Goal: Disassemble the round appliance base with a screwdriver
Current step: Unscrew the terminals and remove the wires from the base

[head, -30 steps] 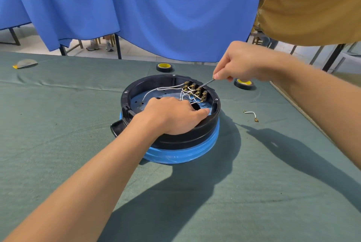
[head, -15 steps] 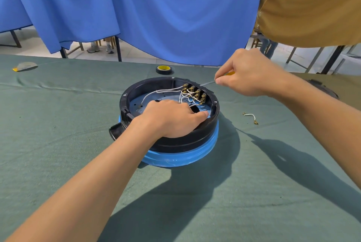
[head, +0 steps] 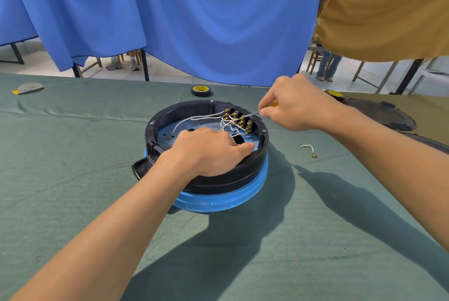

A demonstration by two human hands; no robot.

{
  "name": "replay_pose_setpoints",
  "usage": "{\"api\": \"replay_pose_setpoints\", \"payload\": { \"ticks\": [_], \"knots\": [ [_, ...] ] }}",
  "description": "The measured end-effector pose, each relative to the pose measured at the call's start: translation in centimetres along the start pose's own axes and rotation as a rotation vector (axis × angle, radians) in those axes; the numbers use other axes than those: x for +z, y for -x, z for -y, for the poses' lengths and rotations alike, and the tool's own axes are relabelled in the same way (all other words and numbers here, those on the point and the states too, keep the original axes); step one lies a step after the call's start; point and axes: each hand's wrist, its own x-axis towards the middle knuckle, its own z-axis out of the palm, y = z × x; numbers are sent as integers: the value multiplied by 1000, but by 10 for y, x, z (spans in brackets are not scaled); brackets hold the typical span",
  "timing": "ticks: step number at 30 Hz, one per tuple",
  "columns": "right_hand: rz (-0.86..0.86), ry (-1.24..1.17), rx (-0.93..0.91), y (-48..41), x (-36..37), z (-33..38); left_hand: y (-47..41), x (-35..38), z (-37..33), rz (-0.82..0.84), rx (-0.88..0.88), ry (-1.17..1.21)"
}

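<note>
Gripping the base (head: 218,179) by its rim with the left hand (head: 209,152), near the far edge of the table (head: 73,179); pinching the screwdriver (head: 251,113) in the right hand (head: 298,108), tip at the terminals (head: 239,119). Risking slipping off at this shallow slant, nicking the wires (head: 194,119).

Materials and finishes, referenced to the round appliance base (head: 218,179).

Base: the upper ring is black moulded plastic, smooth and semi-gloss; the lower band (head: 218,201) is blue and glossy, with wrinkled highlights like film. Inside the base are shiny brass-coloured metal terminals (head: 239,119) and wires (head: 201,117) in smooth white insulation. Over its far-right rim, the screwdriver (head: 251,113) has a bare bright metal shaft. Under the base is a green tablecloth (head: 73,179), matt, finely woven and creased. Right of the base lies a short wire piece (head: 307,147) with white insulation and brass-coloured ends. Behind the base are a glossy black tape roll (head: 202,91) with a yellow core and a matt blue cloth curtain (head: 194,21) in soft folds. Far right of the base is a dark cover (head: 384,116) that looks like dull plastic.
</note>
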Motion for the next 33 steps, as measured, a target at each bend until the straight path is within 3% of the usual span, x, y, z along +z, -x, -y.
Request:
{"api": "replay_pose_setpoints", "payload": {
  "ticks": [7, 12, 19, 23, 26, 29, 31, 33],
  "knots": [
    [59, 148, -53, 5, 3, 22, 0, 3, -1, -49, -54, -17],
    [114, 59, 44, -17, -12, 19, 0, 0, 0, -19, -52, -1],
    [466, -600, 457, -53, -29, -31, 0, -1, 0, -16, -33, -2],
    [561, -812, 554, -53, -24, -43, 2, -3, -1, -8, -30, 8],
    [402, -693, 436, -44, -21, -37, 2, -3, -1, -10, -31, 10],
    [183, -268, 179, -28, -17, -19, 2, -2, -2, -9, -43, 9],
    [126, -17, 29, -17, -12, -6, 2, -2, -2, -2, -50, 12],
    [110, 74, -29, -12, -7, 3, 2, -2, -2, -1, -53, 20]
  ]
}}
